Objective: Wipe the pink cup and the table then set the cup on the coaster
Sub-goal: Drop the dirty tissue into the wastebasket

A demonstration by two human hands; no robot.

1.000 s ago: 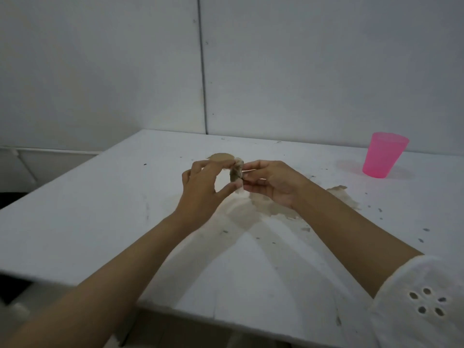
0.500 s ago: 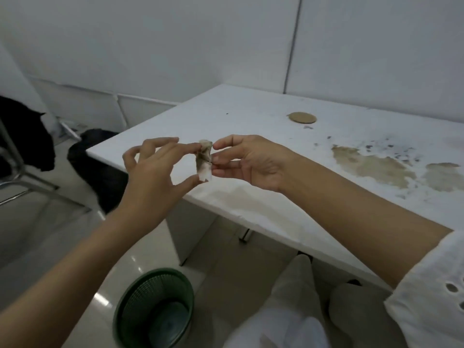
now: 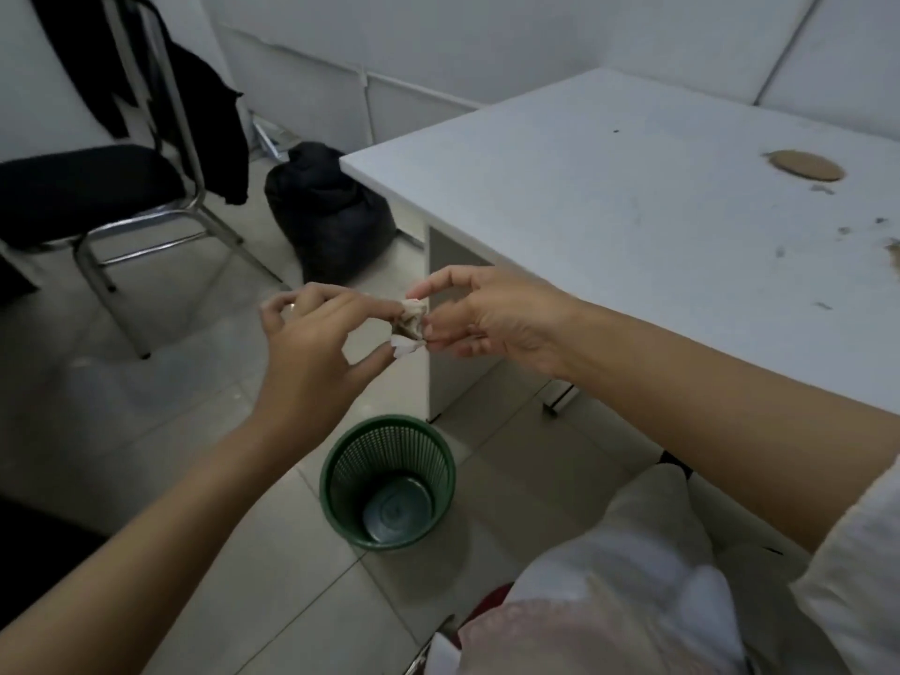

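Below me the floor (image 3: 121, 431) is pale tile with dark grout lines. A green mesh bin (image 3: 388, 482) stands on it, near the white desk's side panel (image 3: 453, 265). To my left, 1 chrome-framed chair (image 3: 92, 197) with a black seat has dark clothing (image 3: 204, 104) draped over its back. A black bag (image 3: 331, 211) slumps against the white panelled wall (image 3: 438, 46).

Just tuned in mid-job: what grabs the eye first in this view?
At centre frame, the left hand and the right hand pinch a crumpled, stained tissue wad between their fingertips, held in the air off the table's near corner. Below it on the tiled floor stands a green mesh wastebasket, open and seemingly empty. At the far right, a round brown coaster lies bare on the white table.
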